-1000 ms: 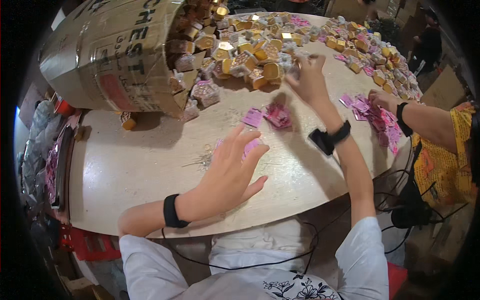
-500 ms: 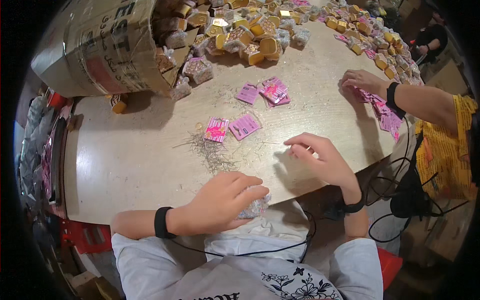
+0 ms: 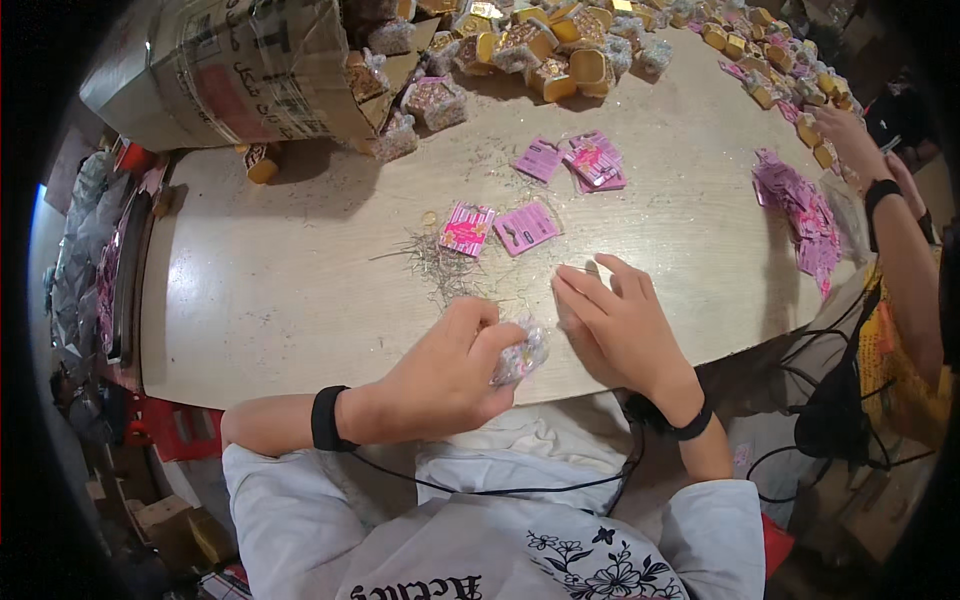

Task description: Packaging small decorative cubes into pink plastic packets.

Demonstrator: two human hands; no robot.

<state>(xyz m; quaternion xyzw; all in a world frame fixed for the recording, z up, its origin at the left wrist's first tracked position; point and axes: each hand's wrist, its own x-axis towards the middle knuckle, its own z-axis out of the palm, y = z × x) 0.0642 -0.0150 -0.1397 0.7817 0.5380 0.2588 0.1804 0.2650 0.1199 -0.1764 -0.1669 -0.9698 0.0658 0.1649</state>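
Observation:
My left hand is closed around a small clear-wrapped packet with glittery, silvery contents, held at the near edge of the table. To its right, just above the tabletop, my right hand points its fingers left. Its fingertips look pinched together; whatever is between them is too fine to make out now. A loose heap of thin silver wire pieces lies beyond my left hand. Beside the heap are a pink striped card and a pink card with a dark slot.
More pink cards lie farther back. Gold-lidded, clear-wrapped containers pile up at the far side, near a tipped cardboard box. At right, a co-worker's arm reaches past a heap of pink cards.
My left hand has lifted the packet up to the table edge. My right hand has drawn closer to it. The co-worker's hand has left the pink heap and gone farther back.

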